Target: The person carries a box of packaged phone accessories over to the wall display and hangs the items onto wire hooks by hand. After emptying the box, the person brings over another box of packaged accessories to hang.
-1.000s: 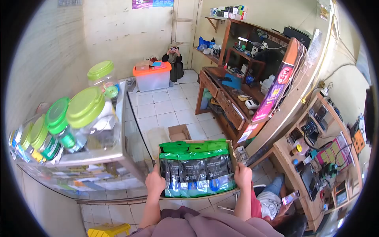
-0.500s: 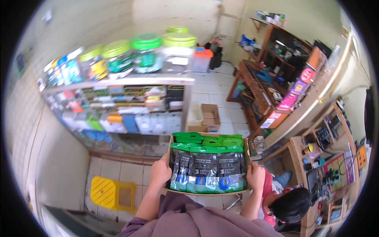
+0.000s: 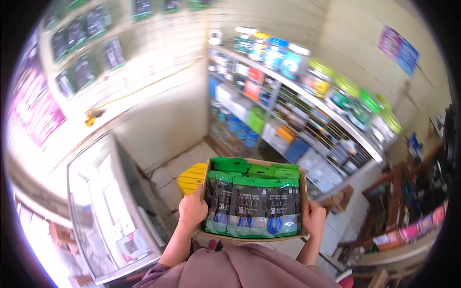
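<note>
In front of my body I carry an open cardboard box (image 3: 304, 192) between both hands. Several green and black charging cable packets (image 3: 252, 204) stand upright in it, with blue cable showing through their clear lower windows. My left hand (image 3: 193, 210) is closed on the box's left side, its thumb near the upper edge. Gripping the right side is my right hand (image 3: 313, 218), with its fingers partly hidden behind the cardboard.
A yellow stool (image 3: 193, 177) stands just beyond the box. Shelves (image 3: 288, 120) with lidded jars (image 3: 317, 79) run along the back. To the left is a glass display case (image 3: 113, 211); packets (image 3: 81, 69) hang on the wall above. Wooden furniture (image 3: 384, 201) is at right.
My view has swung left, bringing the display case and hanging packets into sight; the shelves now appear farther right. The seated person is mostly out of view. Both hands still hold the box.
</note>
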### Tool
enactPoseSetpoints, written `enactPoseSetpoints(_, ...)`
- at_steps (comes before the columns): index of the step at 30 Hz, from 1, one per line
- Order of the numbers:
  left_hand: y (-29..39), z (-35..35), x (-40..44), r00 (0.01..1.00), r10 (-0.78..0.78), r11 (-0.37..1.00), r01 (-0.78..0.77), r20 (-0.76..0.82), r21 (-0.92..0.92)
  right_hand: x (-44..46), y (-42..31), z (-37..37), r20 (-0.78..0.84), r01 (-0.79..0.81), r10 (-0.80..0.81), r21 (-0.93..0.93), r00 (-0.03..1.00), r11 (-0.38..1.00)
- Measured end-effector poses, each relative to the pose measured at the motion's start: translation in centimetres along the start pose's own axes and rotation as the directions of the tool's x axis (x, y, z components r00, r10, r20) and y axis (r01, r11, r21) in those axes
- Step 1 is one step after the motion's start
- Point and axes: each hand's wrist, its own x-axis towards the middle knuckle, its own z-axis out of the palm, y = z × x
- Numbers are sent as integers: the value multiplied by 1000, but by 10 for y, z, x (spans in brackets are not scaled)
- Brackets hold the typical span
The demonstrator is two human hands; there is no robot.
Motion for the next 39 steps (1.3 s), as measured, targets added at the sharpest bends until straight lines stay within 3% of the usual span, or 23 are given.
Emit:
enactPoseSetpoints(6, -61, -131, -16, 902, -234, 972, 211, -364, -102, 73, -157, 72, 96, 294, -324, 243, 941, 925)
enactPoseSetpoints(9, -87, -172, -40, 804, -320, 945, 306, -501, -111, 93, -226, 114, 113, 400, -470, 377, 876, 835)
enactPoseSetpoints(12, -122, -190, -69, 648, -407, 890, 438, -643, -122, 106, -285, 162, 161, 519, -645, 464, 747, 718)
enactPoseSetpoints(17, -137, -218, -106, 458, -522, 770, 616, -720, -167, 105, -377, 236, 160, 557, -787, 623, 596, 549)
enactPoseSetpoints(20, -144, -218, -119, 318, -618, 640, 734, -719, -225, 103, -422, 269, 215, 603, -872, 650, 439, 463)
enactPoseSetpoints(27, -160, -209, -125, 140, -696, 495, 804, -705, -330, 103, -507, 324, 226, 632, -950, 710, 214, 311)
enactPoseSetpoints(29, -169, -201, -123, 10, -715, 400, 825, -699, -398, 102, -536, 332, 198, 673, -966, 693, 167, 258)
enactPoseSetpoints(30, -170, -199, -117, -2, -713, 394, 827, -701, -402, 99, -549, 340, 194, 670, -968, 699, 157, 249)
enactPoseSetpoints(32, -171, -191, -103, -179, -783, 420, 554, -595, -719, 94, -574, 363, 212, 657, -963, 705, 164, 267)
enactPoseSetpoints(33, -183, -182, -99, -190, -781, 416, 551, -594, -723, 95, -587, 378, 209, 657, -966, 709, 154, 258)
enactPoseSetpoints(35, -213, -161, -90, -193, -693, 712, -26, -695, -702, 94, -614, 410, 195, 467, -973, 854, 125, 231)
enactPoseSetpoints(36, -214, -161, -83, -202, -689, 714, -26, -696, -699, 95, -630, 422, 190, 464, -975, 857, 117, 223)
enactPoseSetpoints(38, -213, -162, -64, -212, -682, 731, -210, -700, -649, 96, -661, 443, 320, 445, -947, 843, 37, 302)
enactPoseSetpoints(39, -214, -162, -56, -217, -678, 735, -206, -702, -647, 94, -675, 458, 317, 441, -948, 847, 33, 298)
